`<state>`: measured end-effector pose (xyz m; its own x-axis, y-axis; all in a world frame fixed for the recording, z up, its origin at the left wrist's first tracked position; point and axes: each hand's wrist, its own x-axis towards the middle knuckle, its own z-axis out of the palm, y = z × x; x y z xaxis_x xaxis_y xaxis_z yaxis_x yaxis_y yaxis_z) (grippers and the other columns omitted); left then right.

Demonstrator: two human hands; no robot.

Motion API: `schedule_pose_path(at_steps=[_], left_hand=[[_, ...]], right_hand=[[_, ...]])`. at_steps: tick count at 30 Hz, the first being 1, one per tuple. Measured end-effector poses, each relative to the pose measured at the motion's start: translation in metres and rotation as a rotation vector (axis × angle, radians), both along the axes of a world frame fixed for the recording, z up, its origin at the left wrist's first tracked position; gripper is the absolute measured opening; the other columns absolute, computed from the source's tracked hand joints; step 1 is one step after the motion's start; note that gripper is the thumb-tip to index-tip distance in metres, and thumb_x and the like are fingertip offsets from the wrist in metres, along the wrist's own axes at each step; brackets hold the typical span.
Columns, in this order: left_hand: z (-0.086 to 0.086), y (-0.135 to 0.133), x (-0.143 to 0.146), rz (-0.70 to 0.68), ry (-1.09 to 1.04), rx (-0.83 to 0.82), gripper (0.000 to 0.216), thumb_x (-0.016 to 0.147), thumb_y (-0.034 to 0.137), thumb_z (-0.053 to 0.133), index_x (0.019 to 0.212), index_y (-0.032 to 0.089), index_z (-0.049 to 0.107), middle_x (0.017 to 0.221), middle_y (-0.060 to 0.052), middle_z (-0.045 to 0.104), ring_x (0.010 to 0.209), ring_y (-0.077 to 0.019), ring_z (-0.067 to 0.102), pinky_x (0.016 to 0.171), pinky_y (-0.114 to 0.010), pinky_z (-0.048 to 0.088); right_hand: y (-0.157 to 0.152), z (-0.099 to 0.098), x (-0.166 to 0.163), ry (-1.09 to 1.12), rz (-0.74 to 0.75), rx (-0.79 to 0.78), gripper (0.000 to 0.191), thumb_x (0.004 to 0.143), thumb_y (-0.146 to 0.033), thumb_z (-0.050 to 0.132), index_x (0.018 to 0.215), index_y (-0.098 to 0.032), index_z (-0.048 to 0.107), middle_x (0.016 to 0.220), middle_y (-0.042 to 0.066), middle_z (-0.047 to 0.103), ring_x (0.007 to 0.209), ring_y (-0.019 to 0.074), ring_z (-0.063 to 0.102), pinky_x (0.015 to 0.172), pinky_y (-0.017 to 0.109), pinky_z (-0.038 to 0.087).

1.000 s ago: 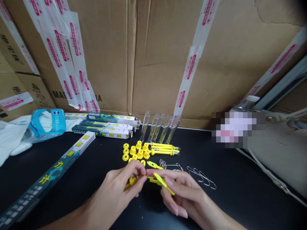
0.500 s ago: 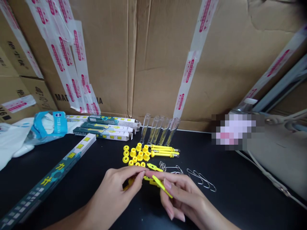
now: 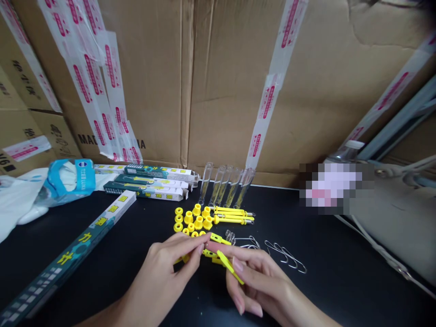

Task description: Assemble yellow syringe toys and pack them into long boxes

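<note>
In the head view, my right hand (image 3: pixel 269 277) pinches a flat yellow plastic strip (image 3: pixel 224 260) between thumb and fingers, its end pointing up and left. My left hand (image 3: pixel 166 265) has thumb and forefinger brought together at my right forefinger's tip; whatever is between them is too small to make out. Beneath the fingers lie more yellow strips (image 3: pixel 220 238), partly covered. Just beyond are several yellow caps and rings (image 3: pixel 198 222), yellow rods with metal springs (image 3: pixel 235 220), small loose springs (image 3: pixel 230 236) and bent wire hooks (image 3: pixel 289 259).
Clear tubes (image 3: pixel 220 188) stand upright at the back. Printed boxes (image 3: pixel 146 184) are stacked left of them, and a long box (image 3: pixel 78 247) lies at left. A blue tissue pack (image 3: pixel 85 176) sits far left, a grey bag (image 3: pixel 391 218) at right. Cardboard (image 3: pixel 231 91) walls the rear.
My left thumb and forefinger have shifted slightly at the right fingertip. The yellow strip in my right hand has turned a little and shows more of its broad face.
</note>
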<state>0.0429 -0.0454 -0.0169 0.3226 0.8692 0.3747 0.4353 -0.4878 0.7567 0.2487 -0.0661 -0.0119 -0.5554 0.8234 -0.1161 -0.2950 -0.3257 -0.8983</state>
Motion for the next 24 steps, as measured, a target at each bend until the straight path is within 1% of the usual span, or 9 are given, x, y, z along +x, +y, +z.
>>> schedule_pose_path(at_steps=[3,6,8,10,14,17,19,22,24], left_hand=[[0.001,0.0,0.0,0.051,-0.011,-0.057,0.028,0.089,0.024,0.057,0.109,0.027,0.076,0.101,0.002,0.08,0.087,-0.0165,0.076,0.084,-0.022,0.059],[0.003,0.001,0.0,0.071,0.013,-0.123,0.029,0.088,0.028,0.057,0.111,0.024,0.075,0.103,0.001,0.079,0.082,-0.0174,0.077,0.08,-0.023,0.061],[0.004,0.001,-0.001,0.071,0.051,-0.153,0.028,0.089,0.03,0.056,0.107,0.025,0.077,0.1,0.002,0.08,0.08,-0.0177,0.077,0.075,-0.022,0.061],[0.005,0.001,-0.002,0.066,0.079,-0.157,0.026,0.09,0.031,0.056,0.103,0.027,0.078,0.098,0.003,0.08,0.082,-0.0178,0.077,0.074,-0.021,0.061],[0.007,0.001,-0.003,0.009,0.095,-0.098,0.024,0.092,0.029,0.054,0.097,0.027,0.078,0.094,0.003,0.08,0.081,-0.0164,0.076,0.074,-0.019,0.058],[0.003,0.001,-0.002,-0.042,0.113,-0.031,0.028,0.096,0.027,0.05,0.086,0.025,0.077,0.078,0.003,0.077,0.067,-0.0142,0.072,0.064,-0.018,0.055],[-0.001,0.001,-0.001,-0.061,0.12,0.02,0.031,0.097,0.025,0.048,0.081,0.024,0.075,0.071,0.003,0.073,0.063,-0.0137,0.069,0.062,-0.019,0.053],[-0.003,0.0,0.001,-0.067,0.142,0.109,0.031,0.096,0.019,0.046,0.08,0.021,0.072,0.071,0.001,0.072,0.065,-0.0143,0.068,0.065,-0.02,0.054],[0.001,0.0,0.002,-0.065,0.185,0.145,0.03,0.095,0.015,0.046,0.079,0.019,0.072,0.07,0.0,0.071,0.066,-0.0145,0.067,0.065,-0.02,0.054]], right_hand=[[-0.001,-0.002,-0.001,-0.031,0.045,0.048,0.053,0.093,-0.044,0.062,0.14,-0.02,0.054,0.059,0.0,0.061,0.041,0.0044,0.034,0.045,0.02,0.024],[-0.002,-0.004,0.0,-0.073,0.059,0.086,0.054,0.094,-0.046,0.06,0.142,-0.02,0.051,0.059,0.0,0.06,0.043,0.0049,0.035,0.045,0.02,0.026],[-0.002,-0.005,0.001,-0.101,0.058,0.107,0.055,0.094,-0.047,0.059,0.142,-0.021,0.051,0.058,0.0,0.06,0.044,0.0055,0.035,0.046,0.02,0.027],[-0.002,-0.006,0.001,-0.132,0.06,0.13,0.057,0.094,-0.049,0.058,0.143,-0.021,0.05,0.058,0.0,0.059,0.044,0.0063,0.036,0.046,0.021,0.028],[-0.003,-0.006,0.002,-0.219,0.062,0.201,0.058,0.095,-0.052,0.054,0.144,-0.021,0.047,0.058,0.0,0.059,0.046,0.0075,0.036,0.048,0.022,0.03],[-0.004,-0.006,0.002,-0.287,0.065,0.272,0.058,0.097,-0.053,0.051,0.146,-0.022,0.044,0.059,0.0,0.059,0.047,0.0081,0.036,0.049,0.023,0.032],[-0.005,-0.006,0.003,-0.323,0.075,0.318,0.058,0.098,-0.053,0.049,0.147,-0.022,0.043,0.059,-0.001,0.059,0.047,0.0085,0.036,0.049,0.023,0.032],[-0.006,-0.006,0.002,-0.369,0.083,0.36,0.058,0.098,-0.053,0.047,0.147,-0.021,0.042,0.059,0.0,0.059,0.048,0.0091,0.037,0.05,0.024,0.033],[-0.006,-0.007,0.001,-0.387,0.084,0.368,0.058,0.099,-0.053,0.046,0.148,-0.021,0.041,0.06,0.0,0.06,0.049,0.0094,0.036,0.05,0.024,0.033]])
